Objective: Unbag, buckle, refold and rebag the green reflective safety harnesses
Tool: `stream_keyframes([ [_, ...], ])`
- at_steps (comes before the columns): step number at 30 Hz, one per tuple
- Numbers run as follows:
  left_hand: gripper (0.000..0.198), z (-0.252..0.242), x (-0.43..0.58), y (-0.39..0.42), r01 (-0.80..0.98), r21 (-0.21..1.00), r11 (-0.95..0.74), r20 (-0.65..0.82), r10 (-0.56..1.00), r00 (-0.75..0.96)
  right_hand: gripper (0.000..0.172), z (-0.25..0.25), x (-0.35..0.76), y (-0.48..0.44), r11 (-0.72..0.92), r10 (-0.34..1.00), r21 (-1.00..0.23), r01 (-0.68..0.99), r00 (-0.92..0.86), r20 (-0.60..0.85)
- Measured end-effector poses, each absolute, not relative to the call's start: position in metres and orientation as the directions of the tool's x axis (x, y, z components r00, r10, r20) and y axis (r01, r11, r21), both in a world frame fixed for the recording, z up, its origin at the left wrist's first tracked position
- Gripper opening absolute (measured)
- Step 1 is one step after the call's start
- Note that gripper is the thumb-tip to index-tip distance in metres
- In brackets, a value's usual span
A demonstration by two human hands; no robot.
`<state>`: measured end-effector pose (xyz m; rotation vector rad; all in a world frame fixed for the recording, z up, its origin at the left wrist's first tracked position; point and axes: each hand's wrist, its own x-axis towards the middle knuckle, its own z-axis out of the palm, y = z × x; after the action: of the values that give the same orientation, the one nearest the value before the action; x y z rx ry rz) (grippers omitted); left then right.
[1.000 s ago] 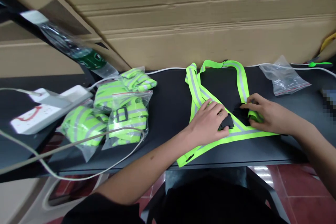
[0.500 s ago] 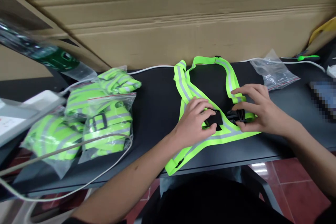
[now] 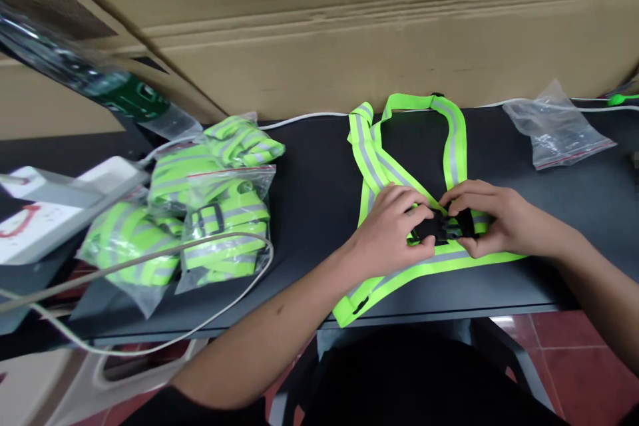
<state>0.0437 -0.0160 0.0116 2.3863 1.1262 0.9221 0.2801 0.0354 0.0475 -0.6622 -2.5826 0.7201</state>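
Observation:
A neon-green reflective strap vest (image 3: 452, 140) with grey stripes lies spread on the black table (image 3: 314, 193). Both hands meet at its lower middle, over a black plastic buckle (image 3: 442, 226). My left hand (image 3: 392, 229) pinches the buckle's left half with curled fingers. My right hand (image 3: 486, 219) grips the right half, fingers bent around it. The two buckle halves sit together between my fingertips; I cannot tell whether they are latched.
Several bagged green vests (image 3: 224, 219) are piled at the table's left, with a white cable (image 3: 150, 266) looped over them. An empty clear zip bag (image 3: 559, 130) lies at the back right. A cardboard wall (image 3: 349, 26) stands behind. A plastic bottle (image 3: 124, 96) leans at far left.
My hands have drawn together, bringing the two black buckle halves from apart into contact. The view shifted slightly.

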Motion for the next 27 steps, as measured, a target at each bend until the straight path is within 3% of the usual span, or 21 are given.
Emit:
stream_keyframes([
  [19,0.015,0.014,0.042,-0.024,0.456,0.674,-0.582,0.343,0.792,0.505,0.019,0.046,0.280,0.027,0.717,0.583,-0.599,0.357,-0.778,0.234],
  [25,0.046,0.013,0.040,-0.028,0.357,0.812,-0.461,0.258,0.833,0.489,0.039,0.036,0.276,0.020,0.603,0.653,-0.726,0.331,-0.728,0.210],
  [27,0.050,0.012,0.042,-0.028,0.289,0.822,-0.491,0.303,0.807,0.507,0.040,0.028,0.273,0.018,0.595,0.664,-0.746,0.299,-0.706,0.246],
])
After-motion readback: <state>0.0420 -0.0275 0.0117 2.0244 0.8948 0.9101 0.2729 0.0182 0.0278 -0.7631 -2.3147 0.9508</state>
